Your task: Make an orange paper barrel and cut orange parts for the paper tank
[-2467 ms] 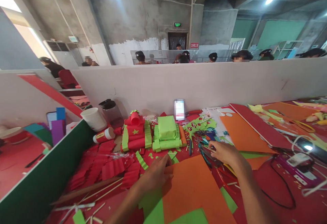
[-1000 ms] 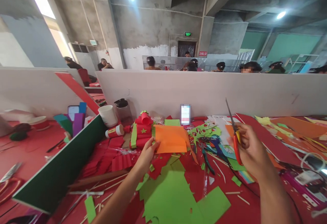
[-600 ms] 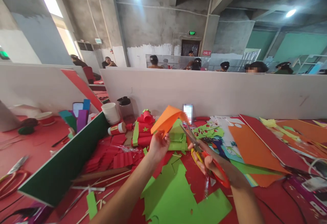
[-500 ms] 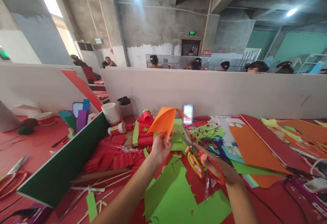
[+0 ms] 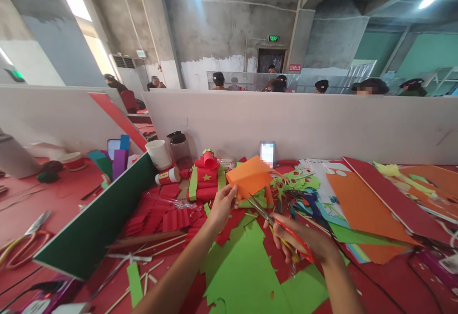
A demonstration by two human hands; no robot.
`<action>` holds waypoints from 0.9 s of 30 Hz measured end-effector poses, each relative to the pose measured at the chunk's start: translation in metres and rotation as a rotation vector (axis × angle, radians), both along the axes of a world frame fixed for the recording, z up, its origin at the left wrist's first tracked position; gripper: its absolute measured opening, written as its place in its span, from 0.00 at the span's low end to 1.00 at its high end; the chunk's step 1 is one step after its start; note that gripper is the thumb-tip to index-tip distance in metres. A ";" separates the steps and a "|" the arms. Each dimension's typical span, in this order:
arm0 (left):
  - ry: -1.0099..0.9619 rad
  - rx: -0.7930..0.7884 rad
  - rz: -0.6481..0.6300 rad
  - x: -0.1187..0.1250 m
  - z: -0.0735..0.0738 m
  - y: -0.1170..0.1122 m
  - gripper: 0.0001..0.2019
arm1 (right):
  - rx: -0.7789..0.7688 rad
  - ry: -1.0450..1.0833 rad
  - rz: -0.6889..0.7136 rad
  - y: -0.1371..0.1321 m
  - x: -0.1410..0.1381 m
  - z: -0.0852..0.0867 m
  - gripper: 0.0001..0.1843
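My left hand (image 5: 222,205) pinches the lower left edge of a sheet of orange paper (image 5: 248,176), held up over the table and slightly curled. A narrow curved strip hangs off the sheet's right side. In my right hand (image 5: 291,237) is a pair of scissors (image 5: 263,210) with red and yellow handles. The blades point up and left, their tips at the lower edge of the orange paper. Beneath both hands lies green paper (image 5: 243,261) with ragged cut edges. Left of the orange paper stands a red and green paper craft (image 5: 206,178) with a star.
A green board (image 5: 103,218) slants along the left, with red paper pieces (image 5: 157,214) beside it. Behind are a white cup (image 5: 158,154), a clear bottle (image 5: 178,147) and a phone (image 5: 267,153). Coloured sheets (image 5: 352,199) lie right. Other scissors (image 5: 30,240) rest far left. People sit beyond the partition (image 5: 304,123).
The orange paper has been turned and now spreads further right. The scissors have moved lower, their blades closer together. The view has shifted slightly.
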State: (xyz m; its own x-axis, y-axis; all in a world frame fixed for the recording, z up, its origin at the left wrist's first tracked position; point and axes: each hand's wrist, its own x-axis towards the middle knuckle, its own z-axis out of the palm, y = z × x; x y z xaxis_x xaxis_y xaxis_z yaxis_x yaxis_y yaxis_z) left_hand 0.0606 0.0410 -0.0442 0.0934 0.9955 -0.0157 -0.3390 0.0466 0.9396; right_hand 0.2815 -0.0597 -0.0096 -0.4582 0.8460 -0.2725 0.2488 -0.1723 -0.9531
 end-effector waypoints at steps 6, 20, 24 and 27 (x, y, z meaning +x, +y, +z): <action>0.044 0.020 -0.049 -0.001 -0.004 -0.005 0.10 | -0.054 -0.100 -0.002 0.000 0.000 -0.010 0.19; 0.529 0.097 -0.406 -0.024 0.000 0.002 0.02 | 0.063 -0.164 -0.146 0.013 -0.001 -0.013 0.23; 0.522 -0.094 -0.595 -0.025 -0.001 -0.005 0.08 | 0.171 -0.143 -0.221 0.018 -0.003 -0.013 0.25; 0.371 -0.248 -0.722 -0.023 -0.003 -0.008 0.15 | 0.203 -0.126 -0.260 0.021 -0.003 -0.014 0.23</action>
